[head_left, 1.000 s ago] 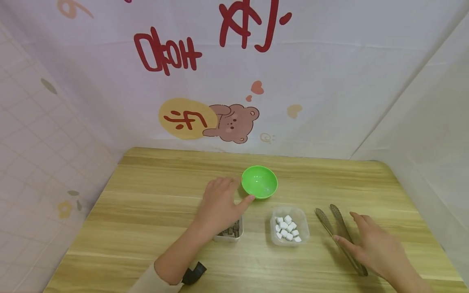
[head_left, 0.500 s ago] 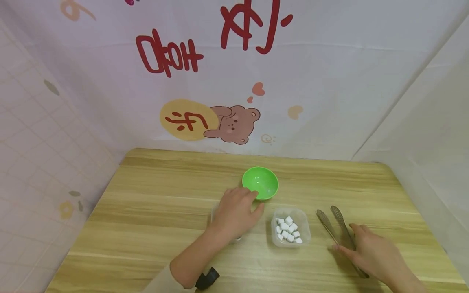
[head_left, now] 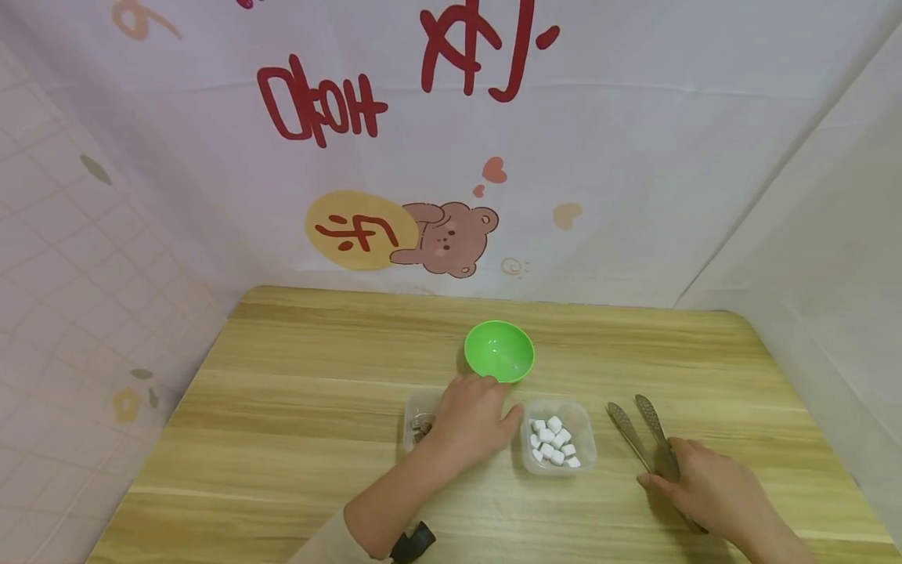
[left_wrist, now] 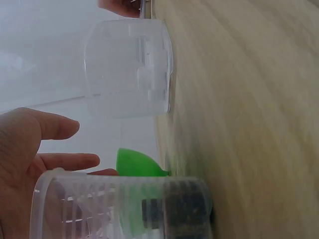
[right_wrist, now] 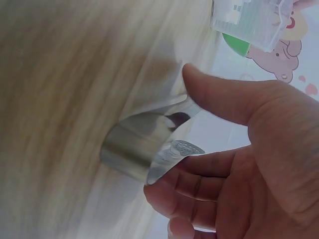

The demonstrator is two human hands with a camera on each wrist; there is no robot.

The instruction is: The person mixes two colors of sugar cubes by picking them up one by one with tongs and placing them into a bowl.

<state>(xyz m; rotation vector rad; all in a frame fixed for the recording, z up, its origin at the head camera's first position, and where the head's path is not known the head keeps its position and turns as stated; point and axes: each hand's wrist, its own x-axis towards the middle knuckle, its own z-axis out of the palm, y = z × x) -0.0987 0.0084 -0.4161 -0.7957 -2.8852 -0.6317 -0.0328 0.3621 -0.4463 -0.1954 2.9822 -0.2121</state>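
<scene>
In the head view my left hand [head_left: 470, 419] hovers with relaxed fingers between two clear plastic containers, near the front of a green bowl [head_left: 499, 351]. It partly hides the left container [head_left: 416, 407], which holds dark brown pieces. Several white cubes [head_left: 552, 441] lie in the right container [head_left: 582, 439]. Metal tongs [head_left: 627, 431] rest on the table at the right, arms spread. My right hand [head_left: 712, 486] grips them from both sides, thumb at the left arm and curled fingers at the right arm. The right wrist view shows the tongs' bent end [right_wrist: 134, 144] against the tabletop.
The wooden table [head_left: 296, 376] ends at a white printed cloth [head_left: 620, 157] at the back, with more cloth at both sides. A black strap [head_left: 414, 542] shows near my left sleeve [head_left: 338, 540].
My left hand has moved right and slightly toward me, from left of the bowl to between the containers. My right hand has come down and closed in around the tongs, which stay in place.
</scene>
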